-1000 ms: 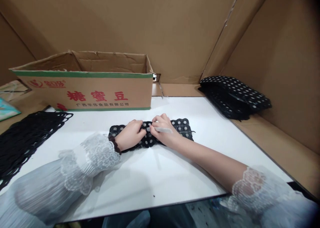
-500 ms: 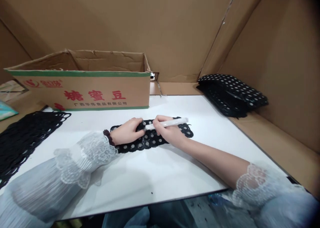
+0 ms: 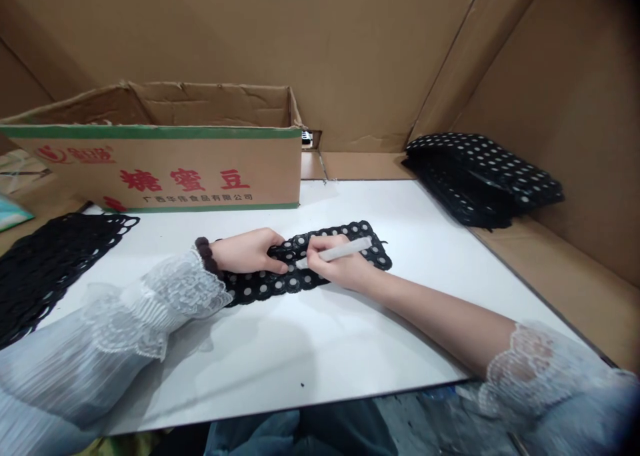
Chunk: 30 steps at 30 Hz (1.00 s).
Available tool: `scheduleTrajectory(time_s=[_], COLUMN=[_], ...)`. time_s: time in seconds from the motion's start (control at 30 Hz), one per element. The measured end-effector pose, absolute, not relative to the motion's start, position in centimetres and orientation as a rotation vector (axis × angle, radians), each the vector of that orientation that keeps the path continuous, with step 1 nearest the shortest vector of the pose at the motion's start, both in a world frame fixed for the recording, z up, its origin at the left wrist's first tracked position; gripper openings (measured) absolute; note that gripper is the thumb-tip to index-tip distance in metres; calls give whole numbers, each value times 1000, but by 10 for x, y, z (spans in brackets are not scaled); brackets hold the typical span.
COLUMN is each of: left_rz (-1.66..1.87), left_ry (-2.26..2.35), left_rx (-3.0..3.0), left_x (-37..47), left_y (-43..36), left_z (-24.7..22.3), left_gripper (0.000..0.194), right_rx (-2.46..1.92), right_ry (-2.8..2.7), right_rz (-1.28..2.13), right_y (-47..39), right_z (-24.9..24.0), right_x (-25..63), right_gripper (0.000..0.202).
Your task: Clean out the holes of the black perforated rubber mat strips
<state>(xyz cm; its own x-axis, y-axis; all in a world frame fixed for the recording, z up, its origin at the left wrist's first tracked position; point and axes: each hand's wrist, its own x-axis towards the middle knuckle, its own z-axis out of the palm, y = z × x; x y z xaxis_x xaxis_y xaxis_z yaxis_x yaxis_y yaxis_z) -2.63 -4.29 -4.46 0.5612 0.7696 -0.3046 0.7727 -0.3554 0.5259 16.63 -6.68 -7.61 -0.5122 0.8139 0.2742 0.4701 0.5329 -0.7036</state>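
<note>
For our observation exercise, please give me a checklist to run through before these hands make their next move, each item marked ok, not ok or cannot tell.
1. Dotted black strip lies on the white tabletop: ok.
2. Left hand is on the strip: ok.
3. Right hand holds the white pen: ok.
4. Pen tip touches the strip: cannot tell; it points down at it, near the left thumb, but contact is unclear.
5. Whole strip in plain sight: not ok; the hands cover part of it.
6. Dotted black stack at the right stands apart from the strip: ok.
</note>
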Motion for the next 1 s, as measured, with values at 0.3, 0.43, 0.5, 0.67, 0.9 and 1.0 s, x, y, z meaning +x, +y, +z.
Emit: scheduleTrajectory(time_s=[0.3, 0.43, 0.5, 0.67, 0.9, 1.0], left_rz=[-136, -86, -25, 163, 99, -15], left_ry=[1269, 1293, 1321, 1353, 1253, 1271], left_rx=[2076, 2020, 1912, 1464, 1617, 2033], left_x=[-21, -19, -16, -8, -16, -21], left_y=[-47, -49, -53, -68, -63, -57], left_z=[-35, -35, -36, -41, -39, -32], left_gripper=[26, 22, 21, 17, 19, 23], right_rx=[-994, -995, -1012, -1125, -1118, -1131], right_ry=[-2201, -2161, -2175, -2287, -2340, -2251], right_rz=[775, 815, 808, 538, 300, 443], right_y=[-69, -69, -70, -75, -80, -79], right_z=[-76, -83, -85, -87, -86, -84], right_x=[167, 166, 165, 159, 153, 154], right_gripper=[21, 23, 25, 25, 21, 24])
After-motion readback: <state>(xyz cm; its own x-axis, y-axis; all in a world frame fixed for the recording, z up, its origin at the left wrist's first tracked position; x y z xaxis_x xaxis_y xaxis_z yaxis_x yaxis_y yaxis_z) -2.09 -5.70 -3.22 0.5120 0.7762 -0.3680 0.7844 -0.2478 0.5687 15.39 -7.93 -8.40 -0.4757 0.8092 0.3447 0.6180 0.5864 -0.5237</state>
